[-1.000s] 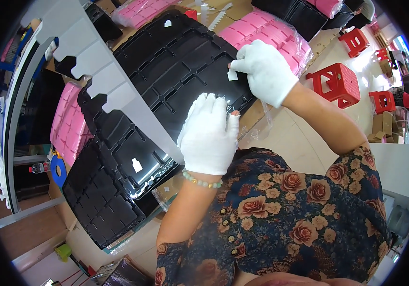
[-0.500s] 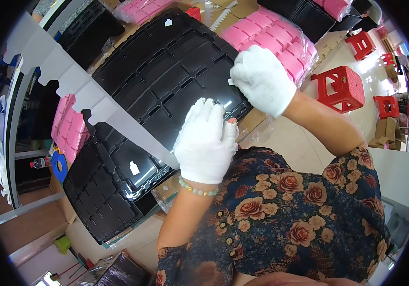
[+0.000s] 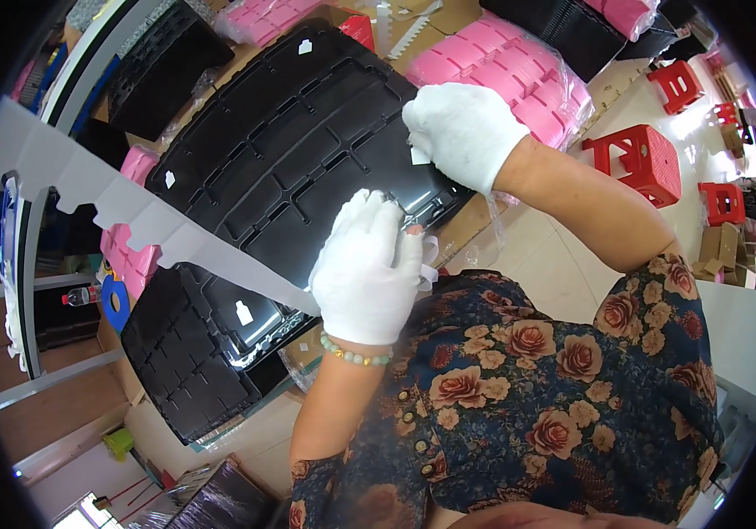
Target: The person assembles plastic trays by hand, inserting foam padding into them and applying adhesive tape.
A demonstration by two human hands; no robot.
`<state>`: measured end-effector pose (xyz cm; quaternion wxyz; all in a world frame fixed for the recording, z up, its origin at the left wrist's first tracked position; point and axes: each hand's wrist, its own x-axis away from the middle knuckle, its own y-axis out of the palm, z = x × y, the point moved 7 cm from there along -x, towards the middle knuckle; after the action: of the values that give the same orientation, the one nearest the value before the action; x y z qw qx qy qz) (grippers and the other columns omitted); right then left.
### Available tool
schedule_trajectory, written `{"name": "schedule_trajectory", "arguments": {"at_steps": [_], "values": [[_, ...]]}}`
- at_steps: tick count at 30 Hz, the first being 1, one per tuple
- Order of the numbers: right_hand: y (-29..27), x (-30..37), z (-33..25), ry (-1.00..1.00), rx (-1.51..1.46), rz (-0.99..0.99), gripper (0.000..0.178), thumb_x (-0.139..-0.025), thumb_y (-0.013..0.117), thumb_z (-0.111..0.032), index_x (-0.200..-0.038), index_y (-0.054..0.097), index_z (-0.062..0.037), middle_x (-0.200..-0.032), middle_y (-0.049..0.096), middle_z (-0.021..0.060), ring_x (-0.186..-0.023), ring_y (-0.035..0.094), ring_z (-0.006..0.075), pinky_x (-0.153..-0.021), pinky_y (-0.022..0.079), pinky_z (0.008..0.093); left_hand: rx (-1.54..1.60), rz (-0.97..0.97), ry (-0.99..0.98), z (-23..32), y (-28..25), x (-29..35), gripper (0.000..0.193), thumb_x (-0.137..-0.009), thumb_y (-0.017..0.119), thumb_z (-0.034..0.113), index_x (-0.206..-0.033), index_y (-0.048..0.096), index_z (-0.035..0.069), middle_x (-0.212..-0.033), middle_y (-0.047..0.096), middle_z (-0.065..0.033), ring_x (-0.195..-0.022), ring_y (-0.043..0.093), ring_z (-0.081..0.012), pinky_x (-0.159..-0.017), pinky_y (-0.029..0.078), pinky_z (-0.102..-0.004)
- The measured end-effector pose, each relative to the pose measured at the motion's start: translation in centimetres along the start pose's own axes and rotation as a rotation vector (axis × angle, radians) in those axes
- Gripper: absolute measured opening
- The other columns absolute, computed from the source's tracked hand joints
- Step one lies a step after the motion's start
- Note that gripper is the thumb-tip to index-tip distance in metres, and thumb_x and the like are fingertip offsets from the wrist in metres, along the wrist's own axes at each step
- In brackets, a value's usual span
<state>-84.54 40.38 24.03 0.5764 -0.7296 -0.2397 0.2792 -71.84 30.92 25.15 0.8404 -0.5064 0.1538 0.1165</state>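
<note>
My left hand (image 3: 365, 269), in a white glove with a bare thumb tip, is closed on a long whitish strip (image 3: 158, 216) with a notched edge. The strip stretches up to the far left, and a short end shows beside my thumb. My right hand (image 3: 466, 137), also gloved, pinches a small white sticker (image 3: 419, 156) just over the right part of a black moulded plastic tray (image 3: 299, 141). White bottle-shaped stickers lie on that tray near its far edge (image 3: 305, 46) and left edge (image 3: 170, 179). Another sticker (image 3: 243, 312) is on the nearer black tray (image 3: 189, 353).
Pink moulded trays in clear film (image 3: 501, 79) are stacked beyond my right hand. More pink trays (image 3: 129, 253) stand at the left by a blue ring (image 3: 115, 304). Red plastic stools (image 3: 638, 163) stand on the floor at right. A bottle (image 3: 81, 296) lies at far left.
My right hand has moved left over the tray with the sticker. My left hand has shifted slightly left, and the strip has swung lower, uncovering a sticker at the tray's left edge.
</note>
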Motion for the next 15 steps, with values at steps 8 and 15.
{"name": "schedule_trajectory", "arguments": {"at_steps": [8,15], "values": [[-0.4,0.6,-1.1,-0.058,0.149,0.059,0.01,-0.076,0.063,-0.014,-0.079,0.071,-0.0076,-0.081,0.068,0.0136,-0.08,0.068,0.0309,-0.07,0.054,0.0415,0.027,0.027,0.007,-0.2,0.2,0.1,0.018,-0.076,0.072,0.012,-0.092,0.069,0.005,-0.101,0.069,-0.0147,-0.101,0.067,-0.0287,-0.088,0.053,-0.0351],[-0.7,0.8,0.0,-0.031,0.079,0.137,0.014,-0.077,0.067,-0.02,-0.079,0.07,-0.0057,-0.081,0.066,0.013,-0.081,0.066,0.0311,-0.072,0.053,0.0413,0.031,0.057,0.002,-0.4,0.1,0.1,0.018,-0.076,0.071,0.014,-0.091,0.068,0.006,-0.101,0.069,-0.0138,-0.101,0.067,-0.029,-0.088,0.053,-0.0344]]}}
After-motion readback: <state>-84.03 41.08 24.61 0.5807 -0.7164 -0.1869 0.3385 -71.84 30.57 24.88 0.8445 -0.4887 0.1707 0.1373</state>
